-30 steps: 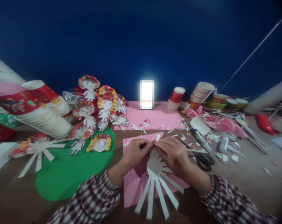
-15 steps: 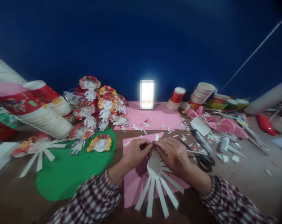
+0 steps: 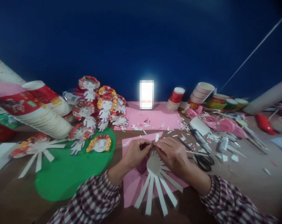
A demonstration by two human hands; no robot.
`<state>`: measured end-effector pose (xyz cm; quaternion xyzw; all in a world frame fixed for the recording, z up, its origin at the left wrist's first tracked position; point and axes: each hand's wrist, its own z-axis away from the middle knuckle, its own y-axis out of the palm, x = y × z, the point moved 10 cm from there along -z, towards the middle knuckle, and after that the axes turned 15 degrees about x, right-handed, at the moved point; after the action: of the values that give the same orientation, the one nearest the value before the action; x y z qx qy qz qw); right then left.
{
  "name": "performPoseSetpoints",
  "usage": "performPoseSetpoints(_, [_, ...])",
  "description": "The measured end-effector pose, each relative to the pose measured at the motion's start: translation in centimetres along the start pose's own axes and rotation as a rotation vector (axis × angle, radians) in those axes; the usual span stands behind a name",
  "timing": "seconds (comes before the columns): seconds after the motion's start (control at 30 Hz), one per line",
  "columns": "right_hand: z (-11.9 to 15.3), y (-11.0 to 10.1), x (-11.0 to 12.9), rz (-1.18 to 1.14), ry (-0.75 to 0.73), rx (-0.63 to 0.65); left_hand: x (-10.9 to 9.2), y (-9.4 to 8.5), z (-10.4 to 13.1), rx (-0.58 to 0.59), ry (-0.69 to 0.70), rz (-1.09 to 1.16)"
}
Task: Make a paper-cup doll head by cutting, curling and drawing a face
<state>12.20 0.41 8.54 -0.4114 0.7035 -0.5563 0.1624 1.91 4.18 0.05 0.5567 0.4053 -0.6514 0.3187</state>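
A paper cup cut into strips is splayed out flat like a sun, its round base in the middle and long white strips fanning toward me. My left hand pinches the far strips of it between thumb and fingers. My right hand closes on the same far edge, fingertips nearly meeting those of the left. The strip ends between the fingertips are hidden. Beneath lies a pink sheet on the brown table.
Black-handled scissors and a marker lie right of my hands among paper scraps. Left are a green sheet, finished paper lion figures, another cut cup and leaning cup stacks. A stack of cups stands at back right.
The view has shifted very slightly. Both hands stay at the far strips of the cut cup, with little visible movement.
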Motion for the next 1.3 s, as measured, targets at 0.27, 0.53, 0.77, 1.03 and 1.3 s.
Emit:
performPoseSetpoints(0.27, [0.2,-0.2,-0.1,0.001,-0.003,-0.016,-0.5,0.4,0.1,0.021,-0.053,0.075])
performPoseSetpoints(0.53, [0.2,-0.5,0.5,0.027,-0.026,-0.033,-0.5,-0.1,0.1,0.003,-0.058,0.008])
performPoseSetpoints(0.77, [0.3,-0.5,0.4,0.044,-0.017,-0.033,-0.4,-0.4,0.2,-0.022,-0.073,-0.007])
performPoseSetpoints(1.03, [0.1,-0.1,0.1,0.023,0.001,-0.02,-0.7,-0.5,0.1,-0.025,-0.026,-0.046])
performPoseSetpoints(1.3, [0.2,-0.2,0.1,0.047,-0.011,-0.06,-1.1,-0.3,0.0,0.005,0.019,-0.041])
